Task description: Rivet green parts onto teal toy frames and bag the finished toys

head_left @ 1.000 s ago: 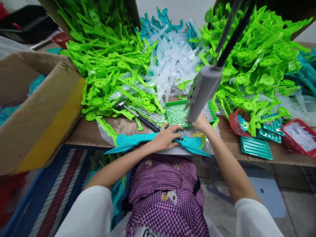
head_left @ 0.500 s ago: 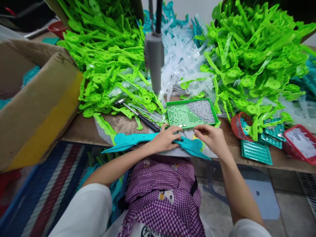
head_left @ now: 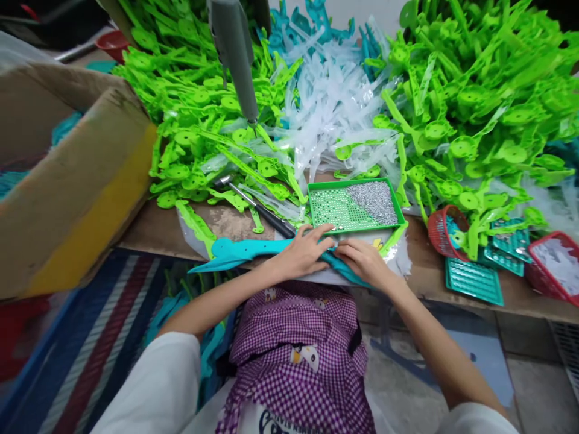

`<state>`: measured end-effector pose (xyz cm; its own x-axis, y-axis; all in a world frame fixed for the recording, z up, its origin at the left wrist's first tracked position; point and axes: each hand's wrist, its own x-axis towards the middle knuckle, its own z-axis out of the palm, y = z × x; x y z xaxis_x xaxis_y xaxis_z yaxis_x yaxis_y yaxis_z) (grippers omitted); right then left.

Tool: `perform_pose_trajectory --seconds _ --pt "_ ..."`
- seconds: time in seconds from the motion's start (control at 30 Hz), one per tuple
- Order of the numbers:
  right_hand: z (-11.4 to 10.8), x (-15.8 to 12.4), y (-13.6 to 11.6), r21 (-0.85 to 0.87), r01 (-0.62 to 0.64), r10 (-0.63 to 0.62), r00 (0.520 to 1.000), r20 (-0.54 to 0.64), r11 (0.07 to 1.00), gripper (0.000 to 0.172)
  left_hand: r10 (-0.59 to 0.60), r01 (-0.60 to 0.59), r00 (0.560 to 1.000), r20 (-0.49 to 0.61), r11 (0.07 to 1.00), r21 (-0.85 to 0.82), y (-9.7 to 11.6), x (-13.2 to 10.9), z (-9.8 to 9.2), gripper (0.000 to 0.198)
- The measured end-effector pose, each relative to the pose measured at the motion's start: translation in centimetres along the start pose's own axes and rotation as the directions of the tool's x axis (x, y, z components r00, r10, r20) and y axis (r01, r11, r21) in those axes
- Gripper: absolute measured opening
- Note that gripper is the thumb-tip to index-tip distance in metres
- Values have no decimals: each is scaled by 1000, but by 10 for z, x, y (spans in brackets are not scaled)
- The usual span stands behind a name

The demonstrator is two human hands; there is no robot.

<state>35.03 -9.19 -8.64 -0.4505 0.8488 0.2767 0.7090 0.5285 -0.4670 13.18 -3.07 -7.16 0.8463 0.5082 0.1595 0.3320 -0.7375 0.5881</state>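
Observation:
A long turquoise plastic part [head_left: 248, 248] lies across the front edge of the table, its left end wide and flared. My left hand [head_left: 304, 253] is closed over its middle, fingers curled across the top. Close beside it, the fingertips of my right hand [head_left: 364, 260] are pinched together at the part's surface; whatever is between them is hidden. Just beyond both hands sits a green perforated tray [head_left: 357, 182] with a heap of small silvery screws [head_left: 373, 200] on its right side. A hammer [head_left: 274, 220] with a black handle lies behind the part.
A grey electric screwdriver [head_left: 235, 60] hangs over the table. Bright green plastic parts [head_left: 199, 108] pile up left and right, translucent white ones [head_left: 325, 96] between them. A cardboard box [head_left: 90, 187] stands left; red baskets [head_left: 436, 234] and a teal tray [head_left: 474, 282] are right.
My right hand has moved left and down from beside the tray onto the turquoise part. The hanging screwdriver has swung left and upward in view. My left hand stays on the part.

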Motion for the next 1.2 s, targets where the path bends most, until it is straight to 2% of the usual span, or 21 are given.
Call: perform_pose_trajectory --seconds 0.07,0.1,0.13,0.17,0.23,0.27,0.3,0.37,0.47,0.63,0.77,0.83,1.03,1.13,1.2 --pt "1 -5 -1 78 -81 83 996 -33 994 20 -120 102 990 -74 972 -210 18 -21 -1 34" --pt "2 -7 -3 117 -131 137 989 -49 984 19 -233 176 966 -110 910 -375 29 -33 2 32" --pt "4 -10 -4 142 -182 193 979 -66 973 18 -370 262 925 -88 785 -561 39 -46 8 30" --pt "6 -12 -6 147 -227 240 967 -81 963 17 -487 337 873 12 585 -738 49 -57 15 29" --pt "11 -16 -12 113 -289 301 947 -109 951 18 -562 429 776 287 137 -893 65 -72 33 38" --pt "14 -17 -15 91 -303 312 943 -118 949 18 -584 411 734 346 -24 -911 71 -74 42 42" --pt "16 -18 -18 77 -306 313 942 -123 949 19 -608 365 702 372 -142 -920 74 -73 50 45" --pt "19 -19 -25 72 -295 302 946 -121 953 20 -673 242 648 356 -261 -934 77 -65 62 46" --pt "19 -22 -37 79 -304 312 938 -149 949 19 -734 141 605 308 -282 -949 79 -54 68 44" --pt "11 -32 -69 88 -307 320 916 -243 948 15 -746 122 637 195 -153 -981 86 -57 69 45" --pt "3 -39 -95 54 -252 255 908 -334 966 18 -789 131 605 112 -41 -991 93 -60 72 43" --pt "1 -41 -103 55 -239 242 895 -374 969 20 -798 125 595 94 -24 -992 94 -59 73 42" --pt "10 -45 -101 143 -291 325 848 -418 946 18 -796 114 598 92 -29 -993 92 -58 76 43" --pt "17 -44 -94 234 -330 399 830 -390 914 14 -795 114 601 81 -15 -993 90 -57 77 44" --pt "18 -41 -90 321 -356 455 830 -323 877 11 -801 103 597 46 20 -994 88 -58 76 43"
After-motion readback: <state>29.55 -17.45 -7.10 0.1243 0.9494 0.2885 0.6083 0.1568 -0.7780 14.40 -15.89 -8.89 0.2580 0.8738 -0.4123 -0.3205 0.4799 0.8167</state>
